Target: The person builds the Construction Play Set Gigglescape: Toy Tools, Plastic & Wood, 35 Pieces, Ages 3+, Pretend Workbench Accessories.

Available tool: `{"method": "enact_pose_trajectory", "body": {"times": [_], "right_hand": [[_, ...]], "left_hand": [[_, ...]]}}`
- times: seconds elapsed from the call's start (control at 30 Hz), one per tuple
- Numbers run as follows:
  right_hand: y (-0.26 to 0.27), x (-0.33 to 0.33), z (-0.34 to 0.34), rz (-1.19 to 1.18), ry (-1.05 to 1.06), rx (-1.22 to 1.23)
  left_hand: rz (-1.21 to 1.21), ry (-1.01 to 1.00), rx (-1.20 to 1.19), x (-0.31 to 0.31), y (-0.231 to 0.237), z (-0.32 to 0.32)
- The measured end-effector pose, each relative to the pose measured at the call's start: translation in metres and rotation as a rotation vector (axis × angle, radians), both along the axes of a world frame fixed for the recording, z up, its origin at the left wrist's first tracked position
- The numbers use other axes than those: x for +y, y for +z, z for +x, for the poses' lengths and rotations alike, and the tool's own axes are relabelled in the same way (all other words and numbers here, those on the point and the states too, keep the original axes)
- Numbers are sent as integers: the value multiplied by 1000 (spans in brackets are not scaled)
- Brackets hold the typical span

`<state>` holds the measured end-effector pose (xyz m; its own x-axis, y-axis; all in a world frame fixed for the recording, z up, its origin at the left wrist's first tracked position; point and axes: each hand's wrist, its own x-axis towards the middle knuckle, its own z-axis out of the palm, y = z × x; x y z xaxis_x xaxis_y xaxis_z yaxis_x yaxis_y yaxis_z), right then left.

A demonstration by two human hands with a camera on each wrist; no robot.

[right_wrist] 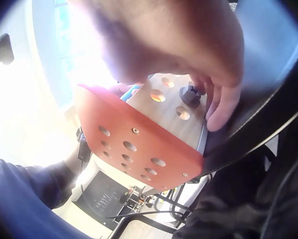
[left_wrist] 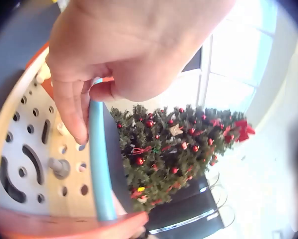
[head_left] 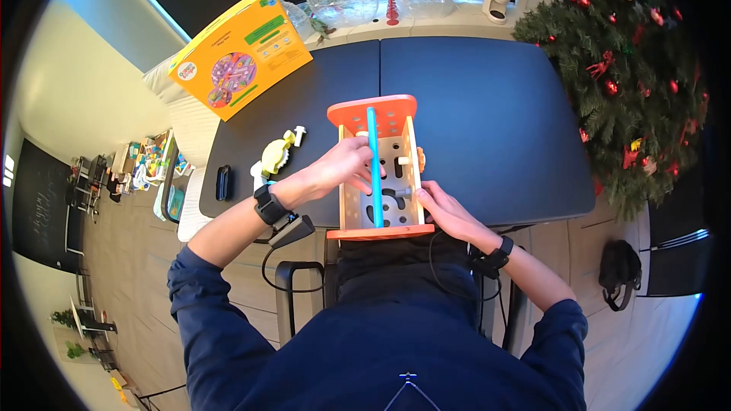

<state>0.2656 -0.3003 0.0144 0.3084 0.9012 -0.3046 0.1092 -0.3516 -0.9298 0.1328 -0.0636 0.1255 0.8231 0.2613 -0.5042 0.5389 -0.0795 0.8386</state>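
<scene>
A toy toolbox with red ends [head_left: 381, 233], pale wooden sides, a perforated grey base and a blue handle bar [head_left: 375, 198] sits at the table's near edge. My left hand [head_left: 346, 167] reaches in from the left; its fingers go beneath the bar, and the thumb lies against it in the left wrist view. A grey bolt [left_wrist: 59, 168] passes through the right side. Outside that wall, my right hand [head_left: 449, 213] has curled fingers at the bolt's slotted head [right_wrist: 191, 95]; its thumb is hidden in the right wrist view. Above it, an orange piece [head_left: 422, 160] sits on the same wall.
Left on the dark table [head_left: 472, 122] lie a yellow toothed toy piece [head_left: 276, 155], a white bolt [head_left: 299, 135] and a black case [head_left: 223, 183]. A yellow box [head_left: 240, 53] stands at the back left. A decorated tree [head_left: 624, 68] borders the right side. Cables hang from both wrists.
</scene>
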Motion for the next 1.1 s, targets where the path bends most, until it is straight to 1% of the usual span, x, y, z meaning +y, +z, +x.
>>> {"method": "enact_pose_trajectory", "body": {"times": [0.07, 0.17, 0.27, 0.37, 0.4, 0.43, 0.47, 0.57, 0.6, 0.63, 0.7, 0.77, 0.83, 0.9, 0.93, 1.03, 1.07, 1.1], "right_hand": [[-8, 3, 1, 56, -11, -9], [-9, 3, 3, 92, -3, 148], [-11, 3, 3, 143, -73, 486], [10, 3, 16, 270, -8, 610], [8, 8, 24, 315, -41, 639], [17, 11, 30, 322, -62, 575], [29, 14, 34, 338, -95, 455], [64, 23, 48, 334, -150, 75], [71, 27, 46, 418, -197, 13], [75, 29, 49, 432, -185, -242], [81, 31, 54, 446, -154, -752], [84, 34, 46, 487, -131, -1026], [79, 41, 41, 512, -97, -1296], [76, 42, 37, 511, -33, -1380], [71, 43, 37, 522, -4, -1425], [65, 47, 34, 542, 64, -1541], [58, 50, 34, 556, 77, -1579], [53, 52, 34, 568, 91, -1615]], "left_hand": [[-42, 18, -17, -3, 2, 3], [3, -15, -78, -10, 2, 5], [-75, -1, -136, -15, 20, 7], [-118, -18, -232, -19, 33, 6], [-126, -12, -268, -21, 38, 4], [-131, -6, -303, -22, 43, 0], [-111, 14, -311, -23, 47, -2], [-127, 107, -448, -17, 31, -11], [-142, 163, -415, -20, 32, -14], [-170, 215, -421, -23, 22, -16], [-226, 318, -432, -24, -14, -18], [-355, 391, -429, -23, -43, -16], [-414, 429, -428, -24, -68, -15], [-478, 403, -416, -20, -88, -16], [-508, 392, -410, -20, -90, -18], [-288, 131, -191, -23, -89, -33], [-127, -37, -157, -23, -87, -42], [-108, -99, -226, -27, -88, -51]]}}
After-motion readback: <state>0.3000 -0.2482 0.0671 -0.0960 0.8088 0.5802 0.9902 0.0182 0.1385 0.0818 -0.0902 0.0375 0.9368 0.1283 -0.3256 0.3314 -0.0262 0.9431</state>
